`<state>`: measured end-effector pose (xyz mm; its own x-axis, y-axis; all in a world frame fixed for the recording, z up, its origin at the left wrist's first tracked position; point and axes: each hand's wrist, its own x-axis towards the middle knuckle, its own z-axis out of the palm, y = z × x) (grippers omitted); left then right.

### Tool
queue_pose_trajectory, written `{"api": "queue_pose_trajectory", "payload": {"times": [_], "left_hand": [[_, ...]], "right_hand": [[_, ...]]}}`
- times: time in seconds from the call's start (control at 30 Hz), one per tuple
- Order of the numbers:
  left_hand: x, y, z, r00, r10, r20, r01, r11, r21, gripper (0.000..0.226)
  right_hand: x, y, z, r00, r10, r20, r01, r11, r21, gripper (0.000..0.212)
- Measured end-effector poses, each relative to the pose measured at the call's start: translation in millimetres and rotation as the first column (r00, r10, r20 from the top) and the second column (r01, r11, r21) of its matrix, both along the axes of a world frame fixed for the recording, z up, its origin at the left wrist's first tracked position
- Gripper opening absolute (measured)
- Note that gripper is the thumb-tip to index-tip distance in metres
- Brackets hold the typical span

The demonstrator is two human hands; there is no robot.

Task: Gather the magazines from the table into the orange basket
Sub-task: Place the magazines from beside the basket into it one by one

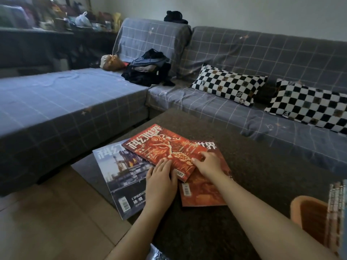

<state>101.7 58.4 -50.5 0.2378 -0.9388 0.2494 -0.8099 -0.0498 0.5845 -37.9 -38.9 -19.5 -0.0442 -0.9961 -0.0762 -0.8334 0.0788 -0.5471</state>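
Three magazines lie overlapping on the dark table (253, 166). A red magazine with a lion picture (159, 147) is on top. Under it to the left lies a grey-blue magazine (116, 177) that hangs over the table's edge, and to the right an orange-red magazine (202, 190). My left hand (161, 177) rests flat with straight fingers on the red magazine's near-left edge. My right hand (206, 164) has its fingers curled at the red magazine's right edge. The orange basket (308, 212) stands at the table's near right, with several upright magazines (336, 209) in it.
A grey checked sofa (244, 59) wraps round the table's far and left sides. Two black-and-white checked cushions (227, 83) lie on it, and a pile of dark clothes (148, 70) sits in the corner. Wooden floor (47, 222) shows at the left.
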Motion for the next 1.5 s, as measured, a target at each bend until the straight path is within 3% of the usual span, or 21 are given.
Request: {"api": "queue_pose_trajectory", "payload": {"times": [0.17, 0.47, 0.57, 0.73, 0.87, 0.93, 1.0, 1.23, 1.5], "left_hand": [[0, -2, -6, 0.998, 0.042, -0.043, -0.043, 0.999, -0.032, 0.051], [2, 0, 3, 0.935, 0.164, -0.313, -0.155, 0.986, 0.054, 0.063], [7, 1, 12, 0.834, 0.237, -0.498, -0.221, 0.971, 0.093, 0.063], [12, 17, 23, 0.571, 0.272, -0.775, -0.246, 0.957, 0.155, 0.026], [7, 37, 31, 0.491, 0.316, -0.812, -0.166, 0.949, 0.269, 0.025], [7, 52, 39, 0.422, 0.302, -0.855, -0.101, 0.953, 0.287, 0.033], [9, 68, 47, 0.412, 0.269, -0.871, -0.056, 0.961, 0.271, 0.044], [16, 124, 74, 0.387, 0.086, -0.918, 0.021, 0.995, 0.102, 0.051], [0, 162, 113, 0.332, -0.112, -0.937, 0.159, 0.985, -0.061, 0.051]], "right_hand": [[1, -32, -14, 0.976, -0.023, -0.217, 0.014, 0.999, -0.043, 0.07], [4, -22, -6, 0.967, -0.01, -0.256, 0.017, 0.999, 0.028, 0.087], [-4, 1, -2, 0.968, -0.042, -0.247, 0.045, 0.999, 0.009, 0.091], [-17, 40, 6, 0.972, -0.096, -0.216, 0.12, 0.988, 0.098, 0.097], [-24, 77, 12, 0.98, -0.154, -0.123, 0.173, 0.971, 0.167, 0.085], [-30, 96, 16, 0.98, -0.178, -0.091, 0.193, 0.961, 0.198, 0.084], [-35, 114, 18, 0.983, -0.184, -0.009, 0.18, 0.953, 0.243, 0.08], [-49, 175, 33, 0.873, -0.275, 0.402, 0.181, 0.949, 0.256, 0.052], [-81, 227, 71, 0.74, -0.216, 0.637, 0.204, 0.975, 0.093, 0.066]]}}
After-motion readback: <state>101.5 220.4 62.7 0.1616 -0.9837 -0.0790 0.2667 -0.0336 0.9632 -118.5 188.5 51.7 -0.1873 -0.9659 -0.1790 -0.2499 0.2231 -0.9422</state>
